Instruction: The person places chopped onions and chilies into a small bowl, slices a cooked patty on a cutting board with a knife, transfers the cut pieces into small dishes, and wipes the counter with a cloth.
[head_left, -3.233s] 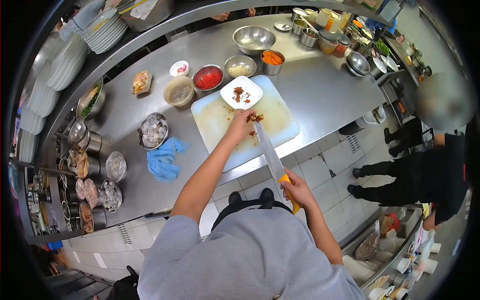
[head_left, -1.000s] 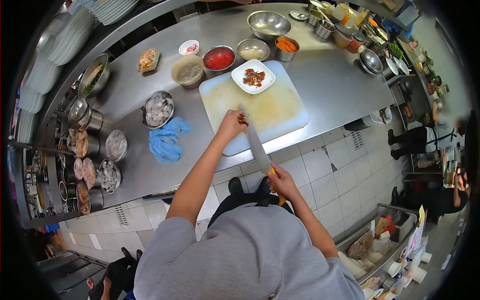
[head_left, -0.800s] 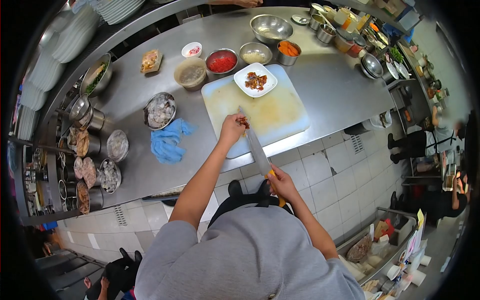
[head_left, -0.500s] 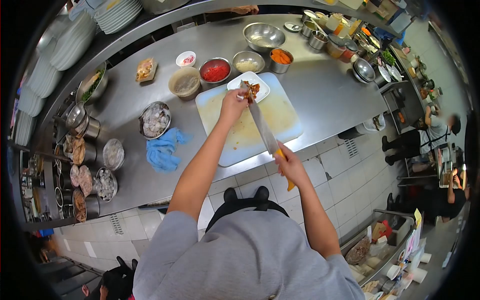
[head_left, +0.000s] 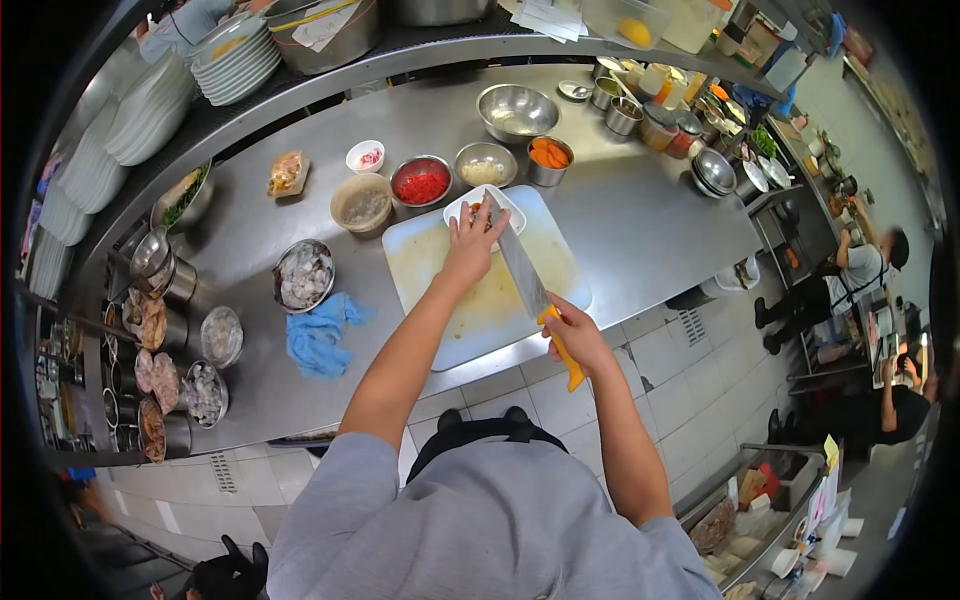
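Observation:
My right hand (head_left: 581, 336) grips the yellow handle of a large knife (head_left: 522, 268). The blade slants up and to the left, its tip over a white square dish (head_left: 513, 208). My left hand (head_left: 472, 248) is open, fingers spread over the dish beside the blade's far end; whether they touch the blade I cannot tell. Some reddish-brown chopped food (head_left: 478, 211) shows in the dish, partly hidden by my fingers. Beneath lies a white cutting board (head_left: 430, 300) with yellowish stains and a few small scraps.
Behind the board stand a bowl of chopped red food (head_left: 421, 184), a pot of orange slices (head_left: 549, 154) and a steel bowl (head_left: 518, 112). To the left are a blue cloth (head_left: 322, 335) and a bowl of pale raw food (head_left: 304, 277). Other people stand at far right.
My left fingers have gone from a pinch at the blade's end to a spread over the dish. The camera view has shifted, showing more of the upper shelf.

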